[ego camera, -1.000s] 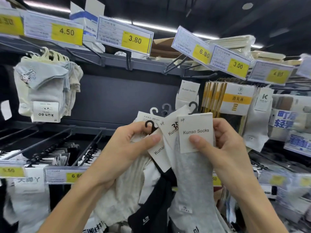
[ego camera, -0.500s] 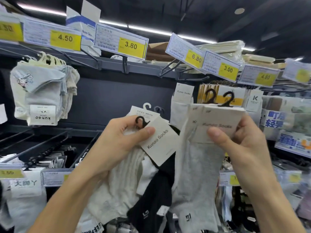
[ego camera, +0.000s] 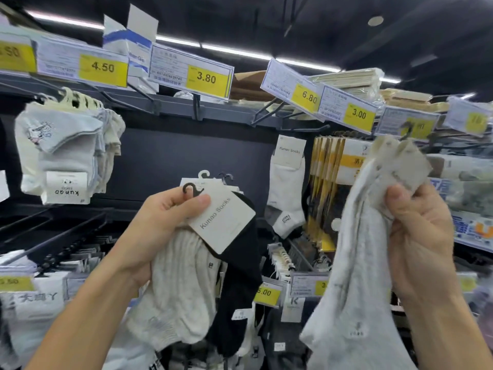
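My left hand point(ego camera: 160, 225) grips a bunch of carded sock pairs by their tops: a cream ribbed pair point(ego camera: 176, 289) and a black pair point(ego camera: 240, 284), with a "Kunao Socks" card point(ego camera: 224, 222) and black hooks on top. My right hand point(ego camera: 418, 236) pinches the cards of a light grey pair point(ego camera: 352, 276), held up and out to the right; that pair is blurred. Its hook point(ego camera: 406, 129) reaches up near the price tags.
One white sock pair point(ego camera: 286, 188) hangs on a peg at centre. More pale socks point(ego camera: 64, 150) hang at the left. Yellow price tags point(ego camera: 206, 77) line the upper rail. Yellow-edged packs point(ego camera: 330, 177) hang right of centre. Lower pegs point(ego camera: 282, 257) and shelf tags sit below.
My right hand has pulled the grey pair away from the bunch, up and to the right. My left hand keeps the remaining pairs roughly in place.
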A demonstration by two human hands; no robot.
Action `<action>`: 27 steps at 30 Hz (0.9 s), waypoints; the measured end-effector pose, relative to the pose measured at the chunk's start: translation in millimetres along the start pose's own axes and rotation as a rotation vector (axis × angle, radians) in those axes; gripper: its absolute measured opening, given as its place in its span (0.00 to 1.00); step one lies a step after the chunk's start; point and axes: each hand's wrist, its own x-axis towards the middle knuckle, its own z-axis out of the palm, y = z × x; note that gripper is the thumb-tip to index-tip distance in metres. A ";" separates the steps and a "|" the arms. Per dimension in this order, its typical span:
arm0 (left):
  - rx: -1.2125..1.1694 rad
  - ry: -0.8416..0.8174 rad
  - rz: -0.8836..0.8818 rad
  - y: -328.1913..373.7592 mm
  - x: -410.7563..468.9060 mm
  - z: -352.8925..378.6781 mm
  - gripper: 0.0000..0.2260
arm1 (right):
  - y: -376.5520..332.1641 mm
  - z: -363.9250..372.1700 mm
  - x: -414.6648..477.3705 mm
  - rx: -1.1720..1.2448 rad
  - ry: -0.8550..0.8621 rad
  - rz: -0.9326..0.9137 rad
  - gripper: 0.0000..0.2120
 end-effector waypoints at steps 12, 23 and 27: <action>0.078 -0.154 0.038 -7.3 -4.5 10.2 0.17 | 87.2 -3.9 87.0 -0.511 0.194 0.160 0.16; 0.091 -0.202 -0.012 -16.6 -7.4 18.3 0.16 | 125.1 5.7 140.4 -0.714 0.069 0.192 0.25; 0.099 -0.206 -0.014 -17.4 -6.2 19.3 0.11 | 132.4 1.4 148.0 -0.715 0.013 0.259 0.27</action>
